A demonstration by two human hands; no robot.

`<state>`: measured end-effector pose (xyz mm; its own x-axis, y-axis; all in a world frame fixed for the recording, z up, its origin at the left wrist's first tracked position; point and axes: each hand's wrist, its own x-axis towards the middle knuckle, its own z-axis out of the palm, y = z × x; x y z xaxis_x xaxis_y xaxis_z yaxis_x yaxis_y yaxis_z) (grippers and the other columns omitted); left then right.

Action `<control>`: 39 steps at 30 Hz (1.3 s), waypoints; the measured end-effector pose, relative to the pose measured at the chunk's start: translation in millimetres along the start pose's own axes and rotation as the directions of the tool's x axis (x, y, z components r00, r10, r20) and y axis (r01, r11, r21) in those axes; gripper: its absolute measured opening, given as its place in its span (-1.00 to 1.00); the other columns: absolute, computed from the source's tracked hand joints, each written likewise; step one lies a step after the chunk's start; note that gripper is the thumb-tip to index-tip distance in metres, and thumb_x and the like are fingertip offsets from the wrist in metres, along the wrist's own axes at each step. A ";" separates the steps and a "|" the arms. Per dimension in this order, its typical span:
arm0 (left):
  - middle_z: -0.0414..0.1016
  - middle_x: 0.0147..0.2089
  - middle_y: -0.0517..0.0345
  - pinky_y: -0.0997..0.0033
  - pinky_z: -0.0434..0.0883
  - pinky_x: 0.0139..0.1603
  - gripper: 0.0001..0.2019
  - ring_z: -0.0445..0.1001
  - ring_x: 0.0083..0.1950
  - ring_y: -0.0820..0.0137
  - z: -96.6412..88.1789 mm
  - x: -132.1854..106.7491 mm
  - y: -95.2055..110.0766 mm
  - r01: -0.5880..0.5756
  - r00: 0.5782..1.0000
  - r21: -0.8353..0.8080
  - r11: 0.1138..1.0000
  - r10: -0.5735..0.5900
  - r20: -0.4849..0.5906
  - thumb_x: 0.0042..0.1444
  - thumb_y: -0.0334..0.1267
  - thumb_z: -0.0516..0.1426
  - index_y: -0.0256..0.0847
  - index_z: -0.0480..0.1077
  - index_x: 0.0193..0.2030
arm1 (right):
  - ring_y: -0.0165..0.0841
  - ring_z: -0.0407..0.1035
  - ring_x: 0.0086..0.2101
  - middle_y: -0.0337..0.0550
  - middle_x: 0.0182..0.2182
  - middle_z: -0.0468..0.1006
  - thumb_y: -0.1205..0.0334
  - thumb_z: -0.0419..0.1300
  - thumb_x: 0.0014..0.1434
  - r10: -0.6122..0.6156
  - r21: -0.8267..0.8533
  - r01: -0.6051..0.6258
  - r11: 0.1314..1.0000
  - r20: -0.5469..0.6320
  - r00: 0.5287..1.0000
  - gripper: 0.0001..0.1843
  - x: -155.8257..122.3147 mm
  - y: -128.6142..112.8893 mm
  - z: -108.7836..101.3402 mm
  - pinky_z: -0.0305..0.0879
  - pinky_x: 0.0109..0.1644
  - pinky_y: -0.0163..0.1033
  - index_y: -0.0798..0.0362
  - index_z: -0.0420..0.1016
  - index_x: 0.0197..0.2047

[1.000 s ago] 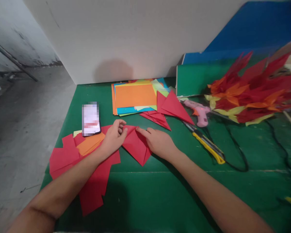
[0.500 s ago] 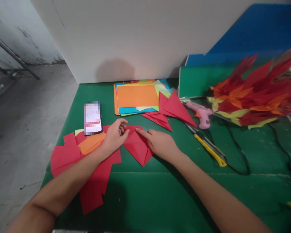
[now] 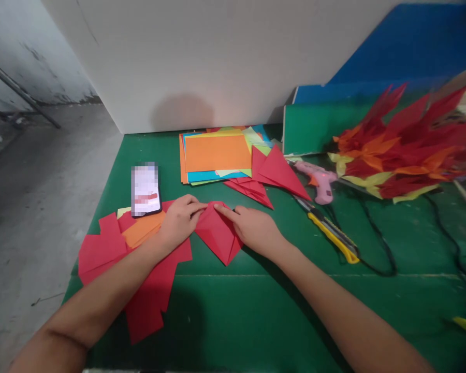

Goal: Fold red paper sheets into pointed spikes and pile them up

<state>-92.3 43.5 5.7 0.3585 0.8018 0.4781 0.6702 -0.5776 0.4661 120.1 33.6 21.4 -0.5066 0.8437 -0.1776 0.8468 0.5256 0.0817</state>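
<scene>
A folded piece of red paper (image 3: 219, 235) lies on the green table with its point toward me. My left hand (image 3: 181, 220) has its fingertips closed on the paper's upper left edge. From the other side, my right hand (image 3: 256, 230) presses an extended index finger on the top edge, and its remaining fingers curl at the paper's right side. Under my left forearm lie loose red paper pieces (image 3: 147, 311) and some orange paper (image 3: 142, 233). Just beyond my hands rest folded red paper triangles (image 3: 283, 173).
A phone (image 3: 146, 189) lies at the left. Behind stands a stack of coloured paper (image 3: 217, 153). To the right are a pink glue gun (image 3: 319, 180), a yellow utility knife (image 3: 334, 238), a black cord (image 3: 380, 233) and a flame-like red and orange paper bundle (image 3: 407, 145).
My left hand's fingers have straightened and come down onto the paper's upper left edge. My right hand stays nearly in place. The view has shifted slightly.
</scene>
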 end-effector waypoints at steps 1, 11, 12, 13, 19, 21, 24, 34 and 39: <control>0.45 -0.34 0.08 0.40 0.42 -0.30 -0.82 0.43 -0.31 0.40 0.6 -0.6 -0.9 -0.036 0.999 0.028 0.999 0.035 0.005 0.19 -0.42 0.07 -0.25 0.51 -0.21 | -0.35 0.32 -0.43 -0.11 -0.36 0.43 0.27 -0.17 0.33 0.000 -0.002 0.000 1.000 0.000 1.000 -0.46 0.0 0.0 0.0 -0.21 -0.50 -0.24 -0.26 -0.01 0.35; 0.45 -0.30 0.03 0.35 0.42 -0.26 -0.82 0.42 -0.29 0.36 -0.9 -1.4 -1.2 -0.093 0.994 0.134 0.987 0.084 0.064 0.23 -0.39 0.03 -0.28 0.48 -0.20 | -0.35 0.31 -0.42 -0.11 -0.33 0.44 0.26 -0.19 0.34 0.012 -0.004 -0.012 1.000 0.019 1.000 -0.46 0.2 0.1 0.4 -0.16 -0.49 -0.24 -0.26 -0.03 0.36; 0.45 -0.30 0.04 0.36 0.42 -0.25 -0.82 0.42 -0.28 0.37 -1.3 -1.1 -1.6 -0.077 0.996 0.129 0.989 0.070 0.057 0.23 -0.39 0.03 -0.28 0.48 -0.19 | -0.35 0.31 -0.41 -0.11 -0.33 0.44 0.26 -0.19 0.34 0.014 -0.007 -0.014 1.000 0.021 1.000 -0.46 0.2 -0.2 0.4 -0.15 -0.49 -0.24 -0.26 -0.03 0.36; 0.45 -0.30 0.04 0.36 0.42 -0.24 -0.81 0.42 -0.28 0.37 -1.5 -0.7 -2.2 -0.067 0.997 0.124 0.990 0.061 0.051 0.23 -0.40 0.03 -0.28 0.47 -0.17 | -0.35 0.31 -0.41 -0.11 -0.32 0.44 0.26 -0.19 0.34 0.016 -0.009 -0.016 1.000 0.023 1.000 -0.45 0.2 -0.4 0.3 -0.15 -0.49 -0.24 -0.26 -0.04 0.36; 0.41 -0.32 0.04 0.36 0.38 -0.28 -0.73 0.37 -0.30 0.37 -0.8 -0.2 -8.8 -0.152 0.984 0.149 0.977 0.136 0.115 0.28 -0.39 -0.05 -0.25 0.49 -0.15 | -0.35 0.33 -0.40 -0.12 -0.31 0.44 0.27 -0.16 0.33 0.020 -0.016 -0.019 1.000 0.045 0.999 -0.44 0.2 -1.3 -2.6 -0.13 -0.50 -0.24 -0.25 -0.04 0.36; 0.40 -0.32 0.02 0.37 0.34 -0.31 -0.71 0.34 -0.30 0.36 -1.2 0.1 -10.7 -0.191 0.972 0.169 0.967 0.163 0.167 0.30 -0.35 -0.07 -0.26 0.48 -0.13 | -0.35 0.33 -0.41 -0.12 -0.30 0.45 0.26 -0.16 0.33 0.019 -0.012 -0.018 1.000 0.044 0.999 -0.45 0.3 -1.6 -3.7 -0.12 -0.49 -0.24 -0.25 -0.04 0.36; 0.38 -0.31 0.04 0.39 0.29 -0.32 -0.68 0.30 -0.30 0.36 -3.7 1.3 -10.9 -0.228 0.953 0.178 0.957 0.181 0.243 0.34 -0.28 -0.11 -0.24 0.46 -0.12 | -0.34 0.34 -0.39 -0.10 -0.29 0.46 0.26 -0.18 0.34 0.023 -0.006 -0.023 1.000 0.053 0.998 -0.46 0.3 -1.9 -4.5 -0.09 -0.48 -0.25 -0.22 -0.03 0.36; 0.35 -0.27 0.06 0.38 0.27 -0.24 -0.66 0.28 -0.26 0.35 -9.3 4.4 -6.1 -0.231 0.919 0.144 0.962 0.167 0.358 0.35 -0.26 -0.14 -0.26 0.43 -0.21 | -0.34 0.34 -0.39 -0.09 -0.30 0.46 0.26 -0.19 0.34 0.014 0.023 -0.015 1.000 0.035 0.999 -0.47 0.4 -0.7 -3.2 -0.14 -0.48 -0.26 -0.21 -0.02 0.35; 0.34 -0.30 0.07 0.39 0.27 -0.28 -0.64 0.28 -0.28 0.35 -9.6 6.0 -6.7 -0.182 0.915 0.127 0.975 0.121 0.384 0.35 -0.23 -0.15 -0.26 0.43 -0.24 | -0.34 0.34 -0.40 -0.10 -0.30 0.46 0.25 -0.18 0.34 0.012 0.034 -0.012 0.999 0.020 1.000 -0.47 0.0 -0.4 -2.7 -0.17 -0.49 -0.26 -0.20 0.01 0.35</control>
<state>-100.9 50.7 12.6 0.6587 0.7230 0.2084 0.6706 -0.6896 0.2733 119.4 33.7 24.1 -0.4933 0.8475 -0.1958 0.8581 0.5111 0.0503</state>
